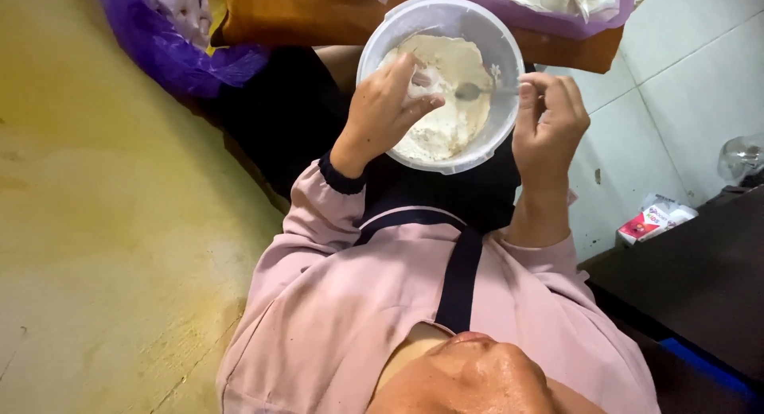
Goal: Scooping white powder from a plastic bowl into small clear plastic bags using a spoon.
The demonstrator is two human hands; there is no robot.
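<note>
Pinching a wrapper in the left hand (pixel 386 104) over the white tub (pixel 374 44) of pale filling (pixel 446 120) on the lap, the right hand (pixel 549 116) grips a spoon (pixel 471 90); small level scoops would likely suit.

The white tub (pixel 440 155) sits hemmed in: a brown board (pixel 302 16) touches its far rim, a purple bag (pixel 171 48) lies to the far left, and another purple bag (pixel 549 16) lies just beyond. The left hand (pixel 390 104) and the right hand (pixel 549 120) (with a spoon (pixel 477 89)) crowd its mouth; yellow floor (pixel 95 223) at left lies open
</note>
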